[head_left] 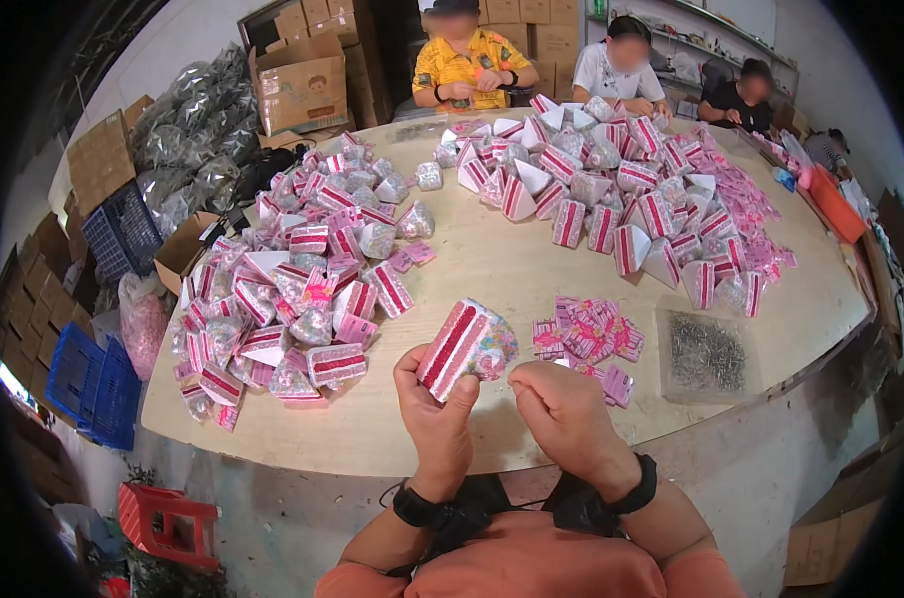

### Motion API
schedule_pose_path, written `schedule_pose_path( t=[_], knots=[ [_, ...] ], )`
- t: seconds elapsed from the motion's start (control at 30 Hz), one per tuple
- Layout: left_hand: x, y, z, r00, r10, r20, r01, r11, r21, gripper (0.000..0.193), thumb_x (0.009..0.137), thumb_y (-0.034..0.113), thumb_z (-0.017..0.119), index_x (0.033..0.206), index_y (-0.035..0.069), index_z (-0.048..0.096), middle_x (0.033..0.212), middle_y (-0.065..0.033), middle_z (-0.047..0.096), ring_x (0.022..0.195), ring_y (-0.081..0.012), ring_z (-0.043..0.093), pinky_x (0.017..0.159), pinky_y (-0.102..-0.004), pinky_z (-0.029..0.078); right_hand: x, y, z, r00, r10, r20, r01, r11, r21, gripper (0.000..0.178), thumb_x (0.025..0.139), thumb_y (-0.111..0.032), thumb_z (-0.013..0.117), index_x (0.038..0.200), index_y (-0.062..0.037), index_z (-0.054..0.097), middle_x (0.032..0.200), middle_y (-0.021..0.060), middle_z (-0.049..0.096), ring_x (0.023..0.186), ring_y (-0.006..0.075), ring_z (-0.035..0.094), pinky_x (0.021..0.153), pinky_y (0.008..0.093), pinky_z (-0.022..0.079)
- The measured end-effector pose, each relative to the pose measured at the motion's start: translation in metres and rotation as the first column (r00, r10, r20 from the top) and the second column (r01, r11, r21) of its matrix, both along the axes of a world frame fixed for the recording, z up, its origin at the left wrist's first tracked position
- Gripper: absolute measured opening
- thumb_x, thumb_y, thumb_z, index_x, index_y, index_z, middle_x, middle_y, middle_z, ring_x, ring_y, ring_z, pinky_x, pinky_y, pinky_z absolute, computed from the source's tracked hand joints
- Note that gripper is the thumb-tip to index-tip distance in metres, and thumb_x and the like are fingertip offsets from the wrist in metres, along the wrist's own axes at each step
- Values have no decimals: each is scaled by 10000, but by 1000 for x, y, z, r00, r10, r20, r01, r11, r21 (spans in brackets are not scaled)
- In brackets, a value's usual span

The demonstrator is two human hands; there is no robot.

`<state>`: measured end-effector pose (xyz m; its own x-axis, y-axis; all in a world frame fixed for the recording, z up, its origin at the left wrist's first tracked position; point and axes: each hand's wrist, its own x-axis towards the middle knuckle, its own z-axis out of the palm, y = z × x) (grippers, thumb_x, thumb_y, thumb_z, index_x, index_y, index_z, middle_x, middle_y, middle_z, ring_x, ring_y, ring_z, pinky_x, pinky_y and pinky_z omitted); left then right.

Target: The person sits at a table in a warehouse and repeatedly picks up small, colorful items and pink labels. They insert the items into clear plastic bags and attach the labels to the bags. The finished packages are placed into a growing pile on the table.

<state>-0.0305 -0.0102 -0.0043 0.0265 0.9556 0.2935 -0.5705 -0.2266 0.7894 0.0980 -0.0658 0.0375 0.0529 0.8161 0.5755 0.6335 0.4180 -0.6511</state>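
Left hand (434, 414) has a closed grip on a red-striped packet (464, 348); right hand (561, 404), fisted, touches it above the near counter (502, 269).

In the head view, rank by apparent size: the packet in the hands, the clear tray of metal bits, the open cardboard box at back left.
1. cardboard box
2. clear tray
3. packet, held in the left hand

The box is farthest away, so truly largest.

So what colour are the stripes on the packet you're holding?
Red and white stripes on the packet, in the left hand; head view shows it.
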Motion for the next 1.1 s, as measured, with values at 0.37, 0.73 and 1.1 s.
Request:
schedule_pose_path(
  t=[0.37,0.73,1.1],
  knots=[
    [1,6,-11,987,-152,-56,151,988,-15,617,781,110,751,1260,7,375,1133,-77,520,1022,-131,533,881,-266,446,8,7,-7,998,-52,34,51,998,24,79,846,-75,560,905,-30,587,753,161,592,683,345,599,555,415,454],
    [5,8,-12,977,-34,-212,42,999,34,686,755,116,766,1293,-5,359,1199,-94,480,1086,-166,517,939,-300,429,12,15,-11,991,-106,81,105,994,17,61,839,-88,561,874,-44,586,744,150,590,681,336,601,549,419,453],
    [2,11,-16,976,-52,-211,58,998,20,604,775,144,733,1244,0,381,1155,-84,489,1061,-153,510,920,-294,425,9,17,-13,993,-97,68,97,995,3,71,827,-68,564,878,-33,600,750,153,597,684,338,603,561,413,459]
  ],
)
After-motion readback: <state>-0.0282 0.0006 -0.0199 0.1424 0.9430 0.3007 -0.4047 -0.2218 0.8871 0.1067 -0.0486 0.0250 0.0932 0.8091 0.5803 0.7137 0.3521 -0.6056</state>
